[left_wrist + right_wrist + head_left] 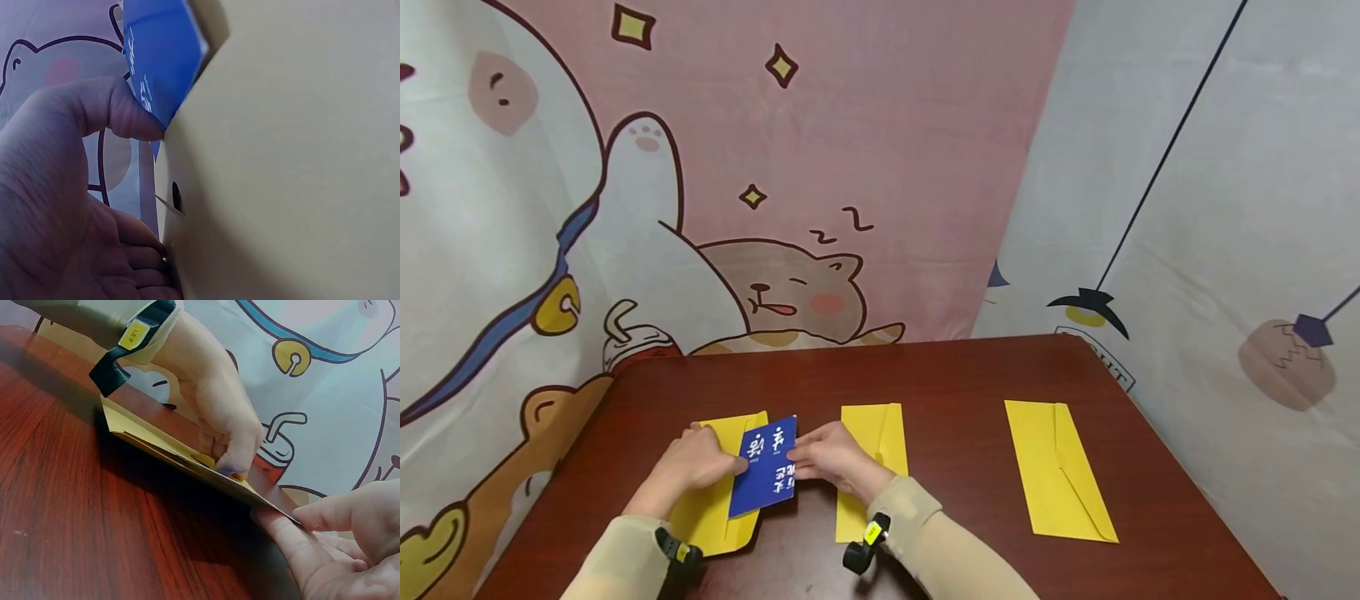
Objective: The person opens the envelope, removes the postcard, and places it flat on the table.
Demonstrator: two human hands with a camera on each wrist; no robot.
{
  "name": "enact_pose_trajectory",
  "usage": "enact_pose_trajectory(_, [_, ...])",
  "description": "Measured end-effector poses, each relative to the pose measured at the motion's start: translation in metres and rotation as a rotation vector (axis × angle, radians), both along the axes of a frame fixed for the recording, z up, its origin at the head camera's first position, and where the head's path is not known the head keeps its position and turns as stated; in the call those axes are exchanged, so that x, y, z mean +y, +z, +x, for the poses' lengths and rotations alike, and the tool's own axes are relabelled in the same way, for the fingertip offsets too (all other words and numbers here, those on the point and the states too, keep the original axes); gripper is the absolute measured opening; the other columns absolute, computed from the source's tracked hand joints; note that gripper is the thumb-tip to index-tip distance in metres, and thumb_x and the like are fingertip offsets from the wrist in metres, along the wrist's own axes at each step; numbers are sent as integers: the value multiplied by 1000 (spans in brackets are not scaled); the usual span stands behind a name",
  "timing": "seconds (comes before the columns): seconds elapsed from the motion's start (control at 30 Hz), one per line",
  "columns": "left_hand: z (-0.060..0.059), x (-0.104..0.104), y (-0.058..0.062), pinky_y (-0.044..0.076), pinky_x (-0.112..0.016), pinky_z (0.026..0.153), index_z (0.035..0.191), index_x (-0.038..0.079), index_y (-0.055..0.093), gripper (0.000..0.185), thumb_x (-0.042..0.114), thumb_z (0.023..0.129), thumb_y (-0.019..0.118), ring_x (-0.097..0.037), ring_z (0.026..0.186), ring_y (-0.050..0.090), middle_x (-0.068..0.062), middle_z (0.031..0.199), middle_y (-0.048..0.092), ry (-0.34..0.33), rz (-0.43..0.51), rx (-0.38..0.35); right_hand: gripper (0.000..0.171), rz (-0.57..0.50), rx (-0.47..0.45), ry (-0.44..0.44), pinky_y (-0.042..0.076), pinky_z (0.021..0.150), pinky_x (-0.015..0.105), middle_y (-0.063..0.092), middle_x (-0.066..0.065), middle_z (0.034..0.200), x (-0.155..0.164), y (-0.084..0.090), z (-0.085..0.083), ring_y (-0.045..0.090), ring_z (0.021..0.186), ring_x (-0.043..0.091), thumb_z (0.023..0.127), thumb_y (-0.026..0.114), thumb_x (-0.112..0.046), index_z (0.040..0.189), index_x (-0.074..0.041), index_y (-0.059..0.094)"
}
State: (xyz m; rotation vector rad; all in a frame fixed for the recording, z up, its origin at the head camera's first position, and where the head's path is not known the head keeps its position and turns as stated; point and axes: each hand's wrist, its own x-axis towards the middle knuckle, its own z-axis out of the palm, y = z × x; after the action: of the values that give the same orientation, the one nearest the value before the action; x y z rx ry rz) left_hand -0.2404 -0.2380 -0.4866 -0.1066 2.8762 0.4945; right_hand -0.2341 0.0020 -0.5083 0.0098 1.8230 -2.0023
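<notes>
A blue card (765, 468) with white lettering lies partly tucked into the left yellow envelope (711, 500) on the dark wooden table (955, 375). My left hand (730, 463) pinches that envelope at its open edge. In the left wrist view its thumb (122, 115) presses beside the blue card (159, 56) against the envelope (294, 156). My right hand (797, 463) pinches the card's right edge. The right wrist view shows the envelope (159, 445) lifted slightly off the table, the left hand (228, 434) gripping it and the right fingers (312, 544) at its near corner.
A second yellow envelope (880, 433) lies under my right wrist. A third envelope (1056, 467) lies flat further right. Cartoon-print cloth (775, 167) hangs behind the table, and the table's right edge (1180, 467) runs close to the third envelope.
</notes>
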Motion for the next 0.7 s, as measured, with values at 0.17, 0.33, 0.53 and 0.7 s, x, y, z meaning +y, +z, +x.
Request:
enact_pose_trajectory(0.17, [0,0,0,50,-46,72,121,-17,52,85,46,75,84,-38,87,57,-24,102,50,0,3,-5,21,23,9,1,64,71,36,77,17,89,6,2,-2,78,79,27,93,77,3,111,11,72])
enact_pose_trajectory(0.33, [0,0,1,49,-47,73,122,-18,51,86,46,75,84,-38,88,56,-25,103,50,-1,1,-11,20,28,21,9,64,71,37,77,17,89,12,3,-4,78,80,28,94,77,2,111,11,73])
enact_pose_trajectory(0.53, [-1,-1,0,49,-49,75,124,-19,49,89,47,74,84,-40,89,56,-26,105,50,-1,0,-23,22,38,32,-5,64,70,36,77,17,88,19,3,-5,78,79,27,93,77,2,113,10,73])
enact_pose_trajectory(0.7, [0,-1,-1,50,-49,74,124,-18,48,89,46,72,82,-39,88,56,-26,104,50,3,-5,-24,23,27,35,-9,64,71,37,77,17,90,25,6,-6,78,79,27,93,77,2,114,11,73])
